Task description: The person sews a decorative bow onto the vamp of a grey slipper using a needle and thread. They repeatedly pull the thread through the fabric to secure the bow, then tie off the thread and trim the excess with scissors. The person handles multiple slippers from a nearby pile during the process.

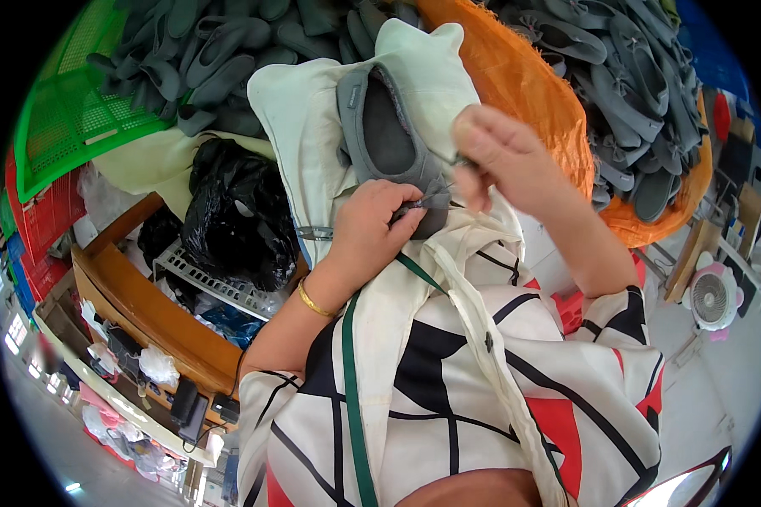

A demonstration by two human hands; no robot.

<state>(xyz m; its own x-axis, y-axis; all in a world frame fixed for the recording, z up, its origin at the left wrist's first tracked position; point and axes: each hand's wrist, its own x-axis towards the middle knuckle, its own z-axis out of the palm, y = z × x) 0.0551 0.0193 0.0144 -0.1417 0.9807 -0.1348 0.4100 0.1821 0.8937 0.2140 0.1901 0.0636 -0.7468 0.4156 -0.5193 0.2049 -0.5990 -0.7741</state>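
Note:
A grey slipper (382, 127) with a small bow (435, 199) at its toe lies on the white cloth over my lap, heel pointing away from me. My left hand (368, 226) is closed on the toe end, fingers pinching beside the bow. A slim metal tool resembling thread snips (314, 232) sticks out on the left side of that hand; the hand covers the rest of it. Above and right of the bow, my right hand (500, 156) is raised, slightly blurred, thumb and fingers pinched together. Whatever it pinches is too small to make out.
Many grey slippers are heaped beside a green basket (84, 127) at the far left. More fill an orange sack (516, 68) at the right. A black plastic bag (232, 211) and a wooden-edged table (148, 296) stand left. A small fan (713, 297) is at the right.

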